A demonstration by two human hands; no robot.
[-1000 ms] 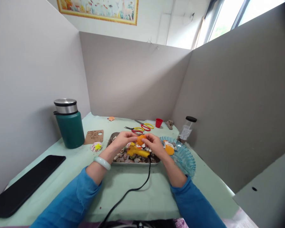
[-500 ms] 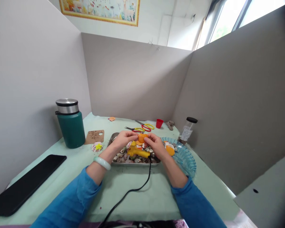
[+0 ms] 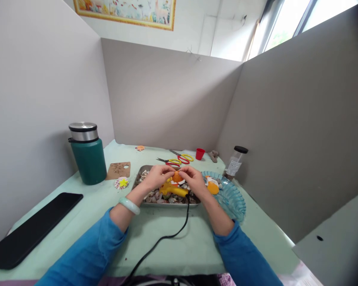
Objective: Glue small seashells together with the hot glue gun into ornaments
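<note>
Between my hands, above the metal tray (image 3: 170, 205), is a small orange piece (image 3: 177, 177), rounded and shell-like. My left hand (image 3: 159, 176) pinches its left side, thumb and fingertips together. On the other side, my right hand (image 3: 192, 179) grips it with thumb and forefinger. The fingers cover its upper edge. Just below lies a yellow glue gun (image 3: 174, 190) on the tray, its black cord (image 3: 167, 237) running toward me. Many small seashells (image 3: 151, 197) fill the tray.
A blue fluted plate (image 3: 234, 200) with orange and white pieces stands right. Behind are scissors (image 3: 183, 158), a red cup (image 3: 199, 153) and a clear jar (image 3: 235, 163). Left are a green flask (image 3: 88, 159), a brown board (image 3: 118, 170), a flower-like piece (image 3: 122, 183) and a black slab (image 3: 35, 228).
Both hands have drawn slightly closer together over the orange piece, which now shows tilted, with its upper part behind the fingertips. The glue gun stays on the tray.
</note>
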